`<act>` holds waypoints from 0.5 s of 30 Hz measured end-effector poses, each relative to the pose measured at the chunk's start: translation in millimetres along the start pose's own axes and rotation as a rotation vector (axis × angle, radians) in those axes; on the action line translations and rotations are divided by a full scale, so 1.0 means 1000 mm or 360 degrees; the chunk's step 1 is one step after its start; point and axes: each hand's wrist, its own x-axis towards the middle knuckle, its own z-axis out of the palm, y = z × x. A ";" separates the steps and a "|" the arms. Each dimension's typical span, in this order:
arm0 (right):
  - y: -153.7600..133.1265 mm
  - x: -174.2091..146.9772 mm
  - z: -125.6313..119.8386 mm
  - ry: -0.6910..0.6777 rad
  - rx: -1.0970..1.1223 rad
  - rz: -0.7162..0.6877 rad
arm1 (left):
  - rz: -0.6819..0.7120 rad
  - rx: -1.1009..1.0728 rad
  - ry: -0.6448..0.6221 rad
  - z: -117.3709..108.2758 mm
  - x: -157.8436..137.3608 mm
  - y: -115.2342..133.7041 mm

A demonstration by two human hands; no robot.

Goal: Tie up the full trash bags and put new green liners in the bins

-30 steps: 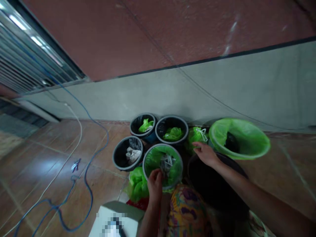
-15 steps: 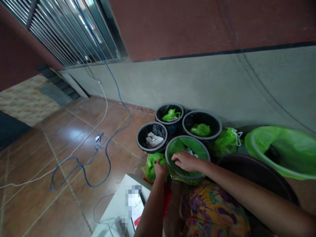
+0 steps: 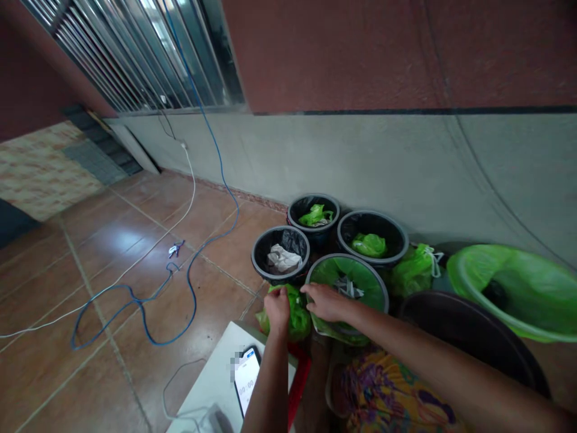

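Head view, the only one. Left hand [image 3: 277,307] over the left part of the green bag [image 3: 300,316], fingers curled in, narrow; can't tell if they pinch the plastic or just rest on it. Right hand [image 3: 327,302] reaches across the near-left rim of the green bin [image 3: 333,269], fingertips bunched toward the left hand, small gap between the hands. Fingers narrow too; can't tell whether a thin edge of film or nothing is between them.

Green bag is on the floor, just left of the green bin and in front of the wad bin [image 3: 260,264]. Scraps [image 3: 348,287], pale, lie inside the green bin. Wad [image 3: 283,258], white and crumpled, in the wad bin. Two more dark-lined bins stand behind, a green bundle in each: left one [image 3: 294,200], right one [image 3: 394,231]. Tied bag [image 3: 412,267] to the right; then dark tub [image 3: 473,337] and big green-lined basin [image 3: 518,325]. Phone [image 3: 247,379] on white box [image 3: 211,361], near the left forearm.

Step, as I judge it: both hands working at bag and bin edge, probably handling loose plastic or a scrap. Next move would call for a firm fingertip pinch and keeping the thin bag off the rim.
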 end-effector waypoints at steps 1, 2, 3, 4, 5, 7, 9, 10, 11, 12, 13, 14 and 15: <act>-0.007 0.007 0.006 0.0050 0.0006 -0.0015 | 0.0078 -0.0097 -0.0005 -0.009 -0.002 0.004; -0.014 0.014 0.012 0.0101 0.0016 -0.0020 | 0.0153 -0.0196 -0.0040 -0.016 -0.004 0.007; -0.020 0.021 0.018 0.0151 0.0030 -0.0018 | 0.0223 -0.0290 -0.0101 -0.023 -0.005 0.009; -0.025 0.029 0.023 0.0194 0.0050 -0.0009 | 0.0289 -0.0379 -0.0168 -0.028 -0.006 0.011; -0.028 0.036 0.026 0.0226 0.0073 0.0012 | 0.0337 -0.0456 -0.0220 -0.032 -0.007 0.012; -0.029 0.048 0.028 0.0273 0.0109 0.0099 | 0.0334 -0.0517 -0.0198 -0.036 -0.009 0.010; -0.024 0.057 0.026 0.0329 0.0121 0.0240 | 0.0174 -0.0393 -0.0032 -0.031 -0.013 0.007; -0.020 0.060 0.024 0.0363 0.0121 0.0316 | 0.0065 -0.0278 0.0041 -0.024 -0.016 0.004; -0.015 0.062 0.021 0.0393 0.0124 0.0378 | -0.0034 -0.0153 0.0066 -0.014 -0.019 0.002; -0.010 0.064 0.019 0.0410 0.0134 0.0415 | -0.0124 -0.0031 0.0034 -0.002 -0.022 -0.001; -0.005 0.064 0.018 0.0408 0.0153 0.0428 | -0.0169 0.0059 -0.0061 0.012 -0.025 -0.003; -0.001 0.064 0.017 0.0394 0.0186 0.0421 | -0.0214 0.0140 -0.0162 0.027 -0.026 -0.006; 0.002 0.064 0.016 0.0376 0.0233 0.0399 | -0.0277 0.0220 -0.0236 0.042 -0.027 -0.009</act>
